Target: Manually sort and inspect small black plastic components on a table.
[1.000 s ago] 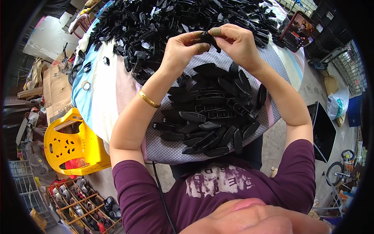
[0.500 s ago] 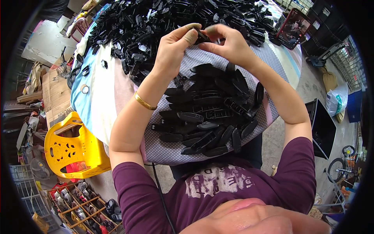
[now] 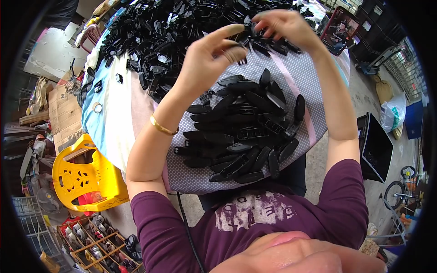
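Note:
My left hand (image 3: 214, 52) is held over the near edge of a big heap of small black plastic parts (image 3: 150, 41). Its fingers are apart, with a gap between thumb and fingertips, and a gold bangle circles the wrist. Just below its fingertips a dark piece shows against the cloth, too blurred to name. Over the same heap, farther right, hovers my right hand (image 3: 289, 29), fingers loosely bent and apart, smeared by motion. No part shows plainly in its grasp. Closer to my body lies a smaller pile of long black clip-like pieces (image 3: 246, 132).
A dotted grey cloth (image 3: 195, 179) covers the near table. A tape roll (image 3: 97, 107) lies at left, and a phone or tablet (image 3: 339, 29) stands at far right. Beside the table are a yellow plastic chair (image 3: 68, 175) and a shoe rack (image 3: 98, 243). A black cable hangs near my lap.
My hands have come apart from a black piece they were handling together. The right moved up and right over the heap; the left opened its fingers.

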Demonstrator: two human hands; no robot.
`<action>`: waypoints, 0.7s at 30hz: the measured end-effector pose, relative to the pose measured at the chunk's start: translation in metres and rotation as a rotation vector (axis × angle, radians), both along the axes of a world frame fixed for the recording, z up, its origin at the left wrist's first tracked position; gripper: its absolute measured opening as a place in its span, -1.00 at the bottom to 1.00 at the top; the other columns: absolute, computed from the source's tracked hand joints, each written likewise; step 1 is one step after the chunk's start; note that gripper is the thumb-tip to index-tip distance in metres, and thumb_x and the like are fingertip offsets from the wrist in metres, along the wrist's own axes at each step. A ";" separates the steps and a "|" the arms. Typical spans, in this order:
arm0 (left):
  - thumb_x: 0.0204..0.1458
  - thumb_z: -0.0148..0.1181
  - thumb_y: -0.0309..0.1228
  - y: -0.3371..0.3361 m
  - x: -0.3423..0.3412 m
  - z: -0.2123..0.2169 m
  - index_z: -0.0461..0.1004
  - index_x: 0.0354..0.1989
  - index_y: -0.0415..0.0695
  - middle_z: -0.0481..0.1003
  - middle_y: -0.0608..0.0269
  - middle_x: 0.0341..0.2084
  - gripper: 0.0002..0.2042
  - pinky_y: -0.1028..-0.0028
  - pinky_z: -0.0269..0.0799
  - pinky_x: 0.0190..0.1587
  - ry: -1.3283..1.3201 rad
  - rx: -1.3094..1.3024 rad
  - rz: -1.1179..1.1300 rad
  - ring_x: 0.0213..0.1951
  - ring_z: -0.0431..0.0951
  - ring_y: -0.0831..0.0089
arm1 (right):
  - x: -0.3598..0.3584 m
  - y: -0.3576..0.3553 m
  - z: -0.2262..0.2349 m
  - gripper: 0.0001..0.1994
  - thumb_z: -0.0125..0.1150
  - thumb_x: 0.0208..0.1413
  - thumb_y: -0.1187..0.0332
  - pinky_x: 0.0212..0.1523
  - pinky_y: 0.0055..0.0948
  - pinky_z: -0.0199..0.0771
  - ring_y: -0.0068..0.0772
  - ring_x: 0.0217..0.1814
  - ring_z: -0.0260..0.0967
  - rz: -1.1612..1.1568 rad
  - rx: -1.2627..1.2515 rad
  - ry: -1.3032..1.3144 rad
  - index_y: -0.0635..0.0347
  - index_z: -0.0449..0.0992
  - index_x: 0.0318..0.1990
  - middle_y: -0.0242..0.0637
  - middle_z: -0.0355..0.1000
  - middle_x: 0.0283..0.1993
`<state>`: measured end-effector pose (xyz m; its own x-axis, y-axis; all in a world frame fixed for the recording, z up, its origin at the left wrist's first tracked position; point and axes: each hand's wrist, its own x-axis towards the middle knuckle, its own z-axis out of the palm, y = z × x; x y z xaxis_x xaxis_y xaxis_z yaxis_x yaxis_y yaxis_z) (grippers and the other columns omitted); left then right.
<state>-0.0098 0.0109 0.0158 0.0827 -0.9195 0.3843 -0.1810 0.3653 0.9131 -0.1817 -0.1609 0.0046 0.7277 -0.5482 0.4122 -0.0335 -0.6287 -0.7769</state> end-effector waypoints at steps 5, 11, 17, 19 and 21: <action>-0.33 0.36 -0.35 0.020 -0.032 0.021 0.43 -0.10 -0.08 0.50 0.23 -0.42 -0.51 0.44 0.37 -0.23 -0.808 -0.121 -0.280 -0.35 0.44 0.37 | -0.036 -0.092 -0.040 -0.71 0.14 -0.04 0.16 -0.39 -0.52 0.37 -0.48 -0.39 0.42 -0.469 -0.447 0.176 0.19 0.55 -0.30 -0.27 0.50 -0.39; -0.13 0.22 -0.36 -0.004 -0.011 0.012 0.51 -0.31 -0.22 0.50 0.20 -0.41 -0.77 0.54 0.38 -0.38 -0.748 -0.012 -0.025 -0.43 0.47 0.45 | -0.009 -0.079 -0.038 -0.68 0.16 -0.16 0.10 -0.30 -0.44 0.41 -0.29 -0.40 0.45 -0.440 -0.305 0.495 0.16 0.56 -0.37 -0.21 0.49 -0.44; -0.17 0.22 -0.32 -0.050 0.013 -0.017 0.53 -0.38 -0.18 0.45 0.15 -0.43 -0.79 0.36 0.36 -0.20 -1.086 -0.063 0.270 -0.30 0.43 0.24 | -0.013 -0.072 -0.043 -0.74 0.16 -0.07 0.23 -0.41 -0.52 0.35 -0.51 -0.50 0.33 -0.486 -0.344 0.220 0.29 0.51 -0.42 -0.29 0.43 -0.52; -0.19 0.23 -0.26 -0.059 -0.005 -0.025 0.51 -0.38 -0.17 0.43 0.14 -0.40 -0.75 0.35 0.37 -0.19 -1.168 -0.069 0.285 -0.27 0.41 0.22 | -0.014 -0.064 -0.039 -0.76 0.13 -0.02 0.25 -0.41 -0.55 0.35 -0.55 -0.49 0.32 -0.455 -0.374 0.127 0.27 0.49 -0.33 -0.31 0.42 -0.51; -0.20 0.24 -0.22 -0.069 -0.011 -0.037 0.49 -0.43 -0.19 0.42 0.14 -0.44 -0.72 0.38 0.40 -0.25 -1.258 -0.095 0.375 -0.28 0.42 0.22 | 0.001 -0.029 -0.021 -0.83 0.10 -0.09 0.36 -0.44 -0.47 0.38 -0.44 -0.48 0.40 -0.437 -0.296 -0.069 0.31 0.45 -0.40 -0.15 0.42 -0.52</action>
<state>-0.0209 -0.0582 -0.0216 -0.1339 -0.8844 0.4471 -0.9869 0.1601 0.0211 -0.1804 -0.1901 -0.0163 0.4234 -0.6472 0.6340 -0.2970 -0.7603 -0.5777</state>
